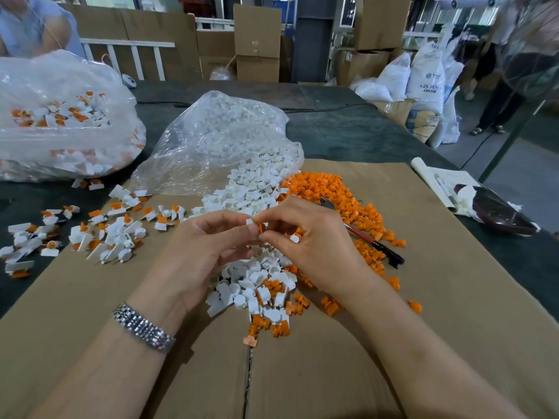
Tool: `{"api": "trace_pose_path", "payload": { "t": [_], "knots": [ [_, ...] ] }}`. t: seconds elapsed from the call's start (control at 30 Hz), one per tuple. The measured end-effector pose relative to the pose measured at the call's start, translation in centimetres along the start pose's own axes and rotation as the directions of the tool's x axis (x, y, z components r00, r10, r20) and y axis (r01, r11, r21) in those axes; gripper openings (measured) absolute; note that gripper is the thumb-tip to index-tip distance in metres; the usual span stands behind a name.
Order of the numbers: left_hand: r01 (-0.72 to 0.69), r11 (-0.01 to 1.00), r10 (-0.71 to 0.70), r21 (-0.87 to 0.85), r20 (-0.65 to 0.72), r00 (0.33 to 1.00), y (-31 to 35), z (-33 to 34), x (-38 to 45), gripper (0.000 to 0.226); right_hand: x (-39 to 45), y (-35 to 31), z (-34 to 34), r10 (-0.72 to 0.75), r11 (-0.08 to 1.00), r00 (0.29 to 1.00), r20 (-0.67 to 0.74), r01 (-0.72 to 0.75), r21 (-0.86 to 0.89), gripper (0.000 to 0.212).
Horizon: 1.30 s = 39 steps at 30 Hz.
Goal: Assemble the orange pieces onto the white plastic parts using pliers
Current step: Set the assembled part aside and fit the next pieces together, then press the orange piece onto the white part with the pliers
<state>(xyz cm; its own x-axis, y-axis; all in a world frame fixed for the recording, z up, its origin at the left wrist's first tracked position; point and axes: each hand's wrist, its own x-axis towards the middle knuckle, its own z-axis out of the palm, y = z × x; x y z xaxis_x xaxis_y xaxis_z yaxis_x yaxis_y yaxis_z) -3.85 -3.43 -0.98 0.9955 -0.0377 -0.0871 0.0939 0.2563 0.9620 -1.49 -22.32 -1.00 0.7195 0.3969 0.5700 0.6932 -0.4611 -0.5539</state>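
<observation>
Both hands pinch one assembly at centre: left hand (208, 246) grips white part (250, 221), right hand (308, 240) presses orange piece (261, 228) against it. Pliers (367, 237) at 3 o'clock, on orange pile (329, 192).

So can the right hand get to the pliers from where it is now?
Probably yes, once it lets go. The pliers lie uncovered on the orange pile just beside the right hand, but that hand is pinching an orange piece together with the left hand.

orange pieces (332, 189); white plastic parts (251, 189); brown cardboard (423, 297)
</observation>
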Motion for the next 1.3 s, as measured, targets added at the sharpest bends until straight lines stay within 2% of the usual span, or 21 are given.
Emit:
{"api": "trace_pose_path", "payload": {
  "t": [0.23,0.3,0.37,0.4,0.47,0.53,0.6,0.77,0.9,0.97,1.1,1.17,1.3],
  "knots": [
    [0.005,0.999,-0.002,0.040,-0.080,0.997,0.1,0.0,0.0,0.021,0.1,-0.3,0.0,0.022,1.000,0.999,0.039,-0.022,-0.015,0.029],
    [0.005,1.000,-0.005,0.002,-0.112,0.994,0.2,0.1,0.0,0.024,0.2,0.0,-0.7,0.106,0.994,0.993,0.060,-0.107,0.006,0.034],
    [0.016,0.999,-0.022,-0.050,-0.130,0.991,0.2,0.1,0.1,0.026,0.3,0.9,-1.8,0.253,0.960,0.967,-0.013,-0.253,-0.120,0.031],
    [0.023,0.997,-0.032,-0.071,-0.129,0.991,0.3,0.0,0.1,0.024,0.3,1.5,-2.4,0.349,0.902,0.935,-0.060,-0.353,-0.250,0.029],
    [0.030,0.995,-0.040,-0.090,-0.120,0.992,0.3,-0.1,0.1,0.022,0.2,2.3,-3.4,0.575,0.678,0.812,-0.101,-0.542,-0.496,0.040],
    [0.023,0.996,-0.033,-0.083,-0.116,0.993,0.3,-0.2,0.1,0.021,0.0,2.7,-3.6,0.725,0.513,0.686,-0.062,-0.598,-0.616,0.053],
    [0.013,0.997,-0.022,-0.076,-0.113,0.993,0.3,-0.3,0.1,0.020,-0.1,2.7,-3.3,0.754,0.473,0.656,-0.036,-0.580,-0.664,0.052],
    [-0.012,0.996,0.000,-0.085,-0.138,0.990,0.3,-0.3,0.1,0.020,0.2,2.1,-3.3,0.717,0.504,0.694,-0.056,-0.572,-0.647,0.033],
    [-0.015,0.994,-0.002,-0.106,-0.158,0.987,0.4,-0.2,0.0,0.016,0.9,0.7,-4.5,0.668,0.645,0.740,-0.080,-0.629,-0.434,0.026],
    [-0.045,0.995,0.031,-0.091,-0.157,0.987,0.5,-0.3,-0.1,0.014,1.5,-0.9,-5.3,0.691,0.698,0.722,0.034,-0.653,-0.295,0.021],
    [-0.094,0.991,0.078,-0.093,-0.166,0.983,0.6,-0.5,-0.2,0.004,2.1,-3.7,-5.4,0.659,0.711,0.601,0.451,-0.694,-0.113,0.023],
    [-0.115,0.990,0.100,-0.081,-0.171,0.980,0.6,-0.4,-0.2,0.002,2.0,-4.5,-4.8,0.630,0.707,0.569,0.528,-0.701,-0.087,0.024],
    [-0.133,0.988,0.119,-0.074,-0.171,0.978,0.7,-0.2,-0.3,0.006,1.8,-5.4,-3.9,0.593,0.733,0.590,0.548,-0.677,-0.064,0.027]
  ]
}}
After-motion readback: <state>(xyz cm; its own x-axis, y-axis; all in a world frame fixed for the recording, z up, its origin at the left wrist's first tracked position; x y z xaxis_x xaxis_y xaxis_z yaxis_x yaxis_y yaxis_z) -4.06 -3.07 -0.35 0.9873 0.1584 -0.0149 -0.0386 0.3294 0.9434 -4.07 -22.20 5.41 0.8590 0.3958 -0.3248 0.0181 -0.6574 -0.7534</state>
